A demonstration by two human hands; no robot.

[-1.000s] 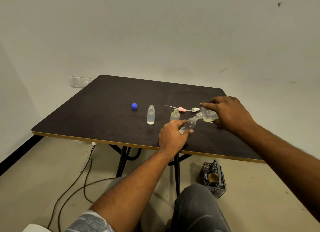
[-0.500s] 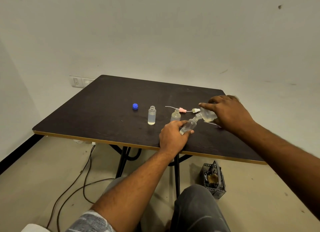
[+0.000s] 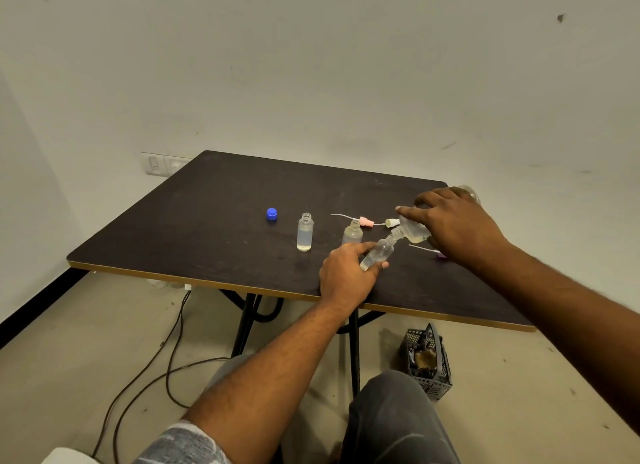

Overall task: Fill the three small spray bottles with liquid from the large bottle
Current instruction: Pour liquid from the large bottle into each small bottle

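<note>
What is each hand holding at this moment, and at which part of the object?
The left hand holds a tilted small spray bottle by its lower body and base. The right hand holds the tipped large bottle around its body, its neck at the small bottle's mouth.

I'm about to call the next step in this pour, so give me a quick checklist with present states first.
1. Small bottle gripped in left hand: ok, tilted toward the pour.
2. Large bottle gripped in right hand: ok, tipped over.
3. Large bottle's mouth meets the small bottle's neck: ok, they appear to touch.
4. Fill level of the held bottle: cannot tell; it is clear and partly hidden by fingers.
5. Other two bottles, left one and middle one, upright and uncapped: ok; the left one holds liquid.
6. Spill on the table: cannot tell; the dark top hides any wet patch.
</note>
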